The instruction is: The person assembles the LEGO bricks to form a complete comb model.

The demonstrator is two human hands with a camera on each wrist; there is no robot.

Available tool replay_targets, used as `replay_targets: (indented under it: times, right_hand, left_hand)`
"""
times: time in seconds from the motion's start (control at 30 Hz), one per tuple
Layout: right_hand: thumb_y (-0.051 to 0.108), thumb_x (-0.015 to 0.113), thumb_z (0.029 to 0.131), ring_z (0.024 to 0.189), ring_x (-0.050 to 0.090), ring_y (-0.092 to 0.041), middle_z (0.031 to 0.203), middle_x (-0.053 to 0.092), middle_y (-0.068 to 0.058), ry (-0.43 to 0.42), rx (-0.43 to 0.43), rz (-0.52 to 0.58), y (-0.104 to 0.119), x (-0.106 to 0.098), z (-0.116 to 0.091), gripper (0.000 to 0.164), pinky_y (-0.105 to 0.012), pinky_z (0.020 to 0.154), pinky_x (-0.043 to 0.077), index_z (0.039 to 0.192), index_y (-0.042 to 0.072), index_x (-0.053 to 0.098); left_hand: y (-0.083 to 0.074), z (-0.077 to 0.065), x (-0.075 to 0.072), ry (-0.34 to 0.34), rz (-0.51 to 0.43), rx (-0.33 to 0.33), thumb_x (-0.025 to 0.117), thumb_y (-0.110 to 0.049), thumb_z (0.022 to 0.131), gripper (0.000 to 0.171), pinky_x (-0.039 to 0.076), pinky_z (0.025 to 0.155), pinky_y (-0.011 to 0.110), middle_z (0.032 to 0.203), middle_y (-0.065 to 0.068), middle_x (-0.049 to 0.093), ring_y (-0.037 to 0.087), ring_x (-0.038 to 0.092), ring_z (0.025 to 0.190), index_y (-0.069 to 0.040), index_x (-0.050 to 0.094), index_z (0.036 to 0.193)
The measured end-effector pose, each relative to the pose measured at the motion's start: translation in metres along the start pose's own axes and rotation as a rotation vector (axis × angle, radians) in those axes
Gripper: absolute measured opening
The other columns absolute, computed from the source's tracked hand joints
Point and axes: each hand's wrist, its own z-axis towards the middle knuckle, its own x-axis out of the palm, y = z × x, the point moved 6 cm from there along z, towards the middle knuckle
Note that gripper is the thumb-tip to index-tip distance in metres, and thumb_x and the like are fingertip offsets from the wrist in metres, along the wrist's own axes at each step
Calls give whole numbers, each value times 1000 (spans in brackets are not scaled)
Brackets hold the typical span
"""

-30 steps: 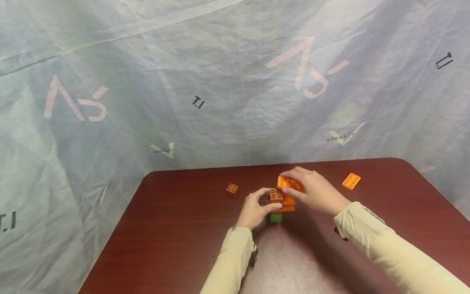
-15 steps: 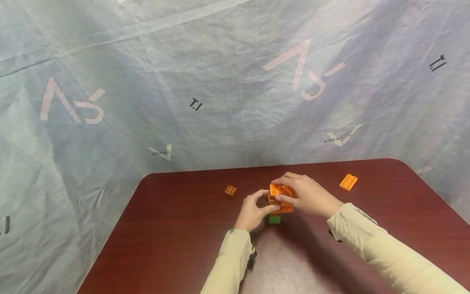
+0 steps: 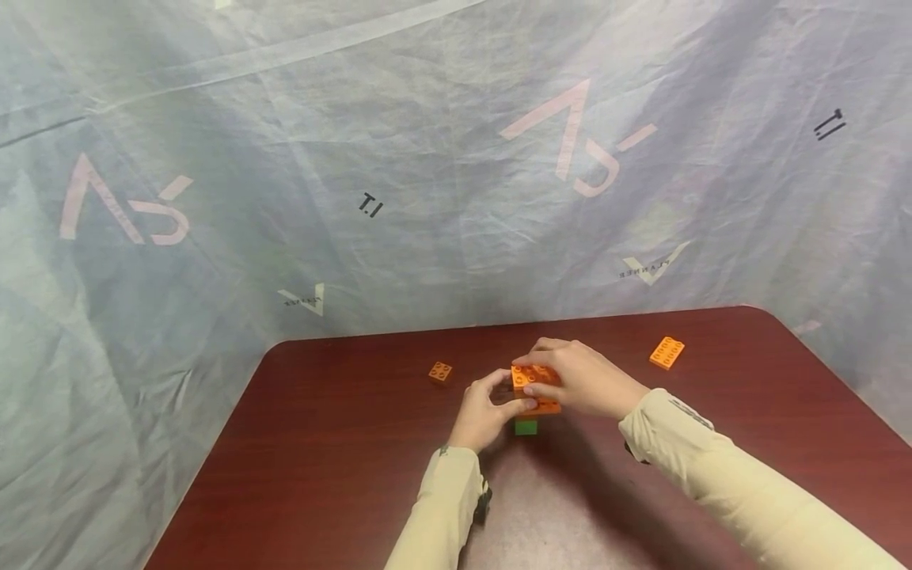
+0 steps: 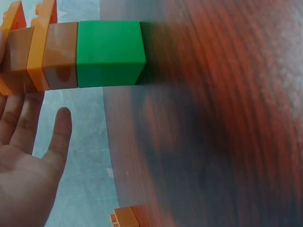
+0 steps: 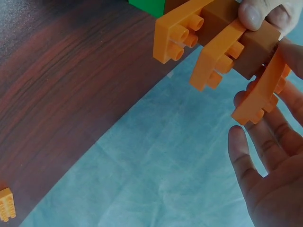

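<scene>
A stack of toy building bricks stands upright on the table, with a green brick (image 3: 526, 427) at its base. Above the green, brown bricks (image 4: 60, 56) alternate with orange plates (image 5: 217, 59) that jut to the right. My left hand (image 3: 481, 413) grips the upper stack from the left, its thumb (image 5: 252, 15) on a brown brick. From the right, my right hand (image 3: 586, 380) pinches a studded orange plate (image 3: 526, 375) at the top. In the right wrist view this plate sits slightly tilted against the brown brick; whether it is pressed fully on, I cannot tell.
A small orange-brown brick (image 3: 440, 372) lies on the dark red table (image 3: 342, 451), left of the stack. A yellow-orange plate (image 3: 666, 352) lies toward the back right. Behind the table's far edge hangs a grey printed cloth (image 3: 427, 261).
My right hand has brought the orange plate leftward and down onto the top of the stack, covering the brown brick's studs. The left hand keeps its grip.
</scene>
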Motion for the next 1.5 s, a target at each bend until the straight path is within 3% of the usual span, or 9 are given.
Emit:
replay_targets:
  times: [0.23,0.7,1.17,1.5]
  right_hand:
    - [18,83,86,80,64,-14,94,66,2,33,0,-53,2,-3,6,31,-33,70,53,115,7,77]
    - [22,88,80,73,57,-13,86,63,7,130,142,-64,-1,-3,16,30,-33,64,48,108,13,81]
    - [18,89,78,81,63,-17,98,68,3,62,144,-11,-6,5,8,36,-37,71,51,112,9,79]
    - [17,90,77,81,62,-15,96,67,3,36,160,28,-10,8,6,38,-35,73,51,112,8,78]
  left_hand:
    - [-1,0,0,-2,-37,25,79,-17,90,36,53,97,45,117,6,72,30,68,112,-8,70,124]
    - [0,-1,-1,-20,-20,12,80,-16,89,35,53,97,42,110,4,73,22,69,107,-8,70,122]
    - [-2,-4,0,-2,17,22,79,-18,91,38,54,96,41,114,4,72,22,68,108,-10,69,126]
    - [-3,-4,2,5,47,30,78,-13,91,39,55,95,38,113,7,71,24,68,110,-8,67,127]
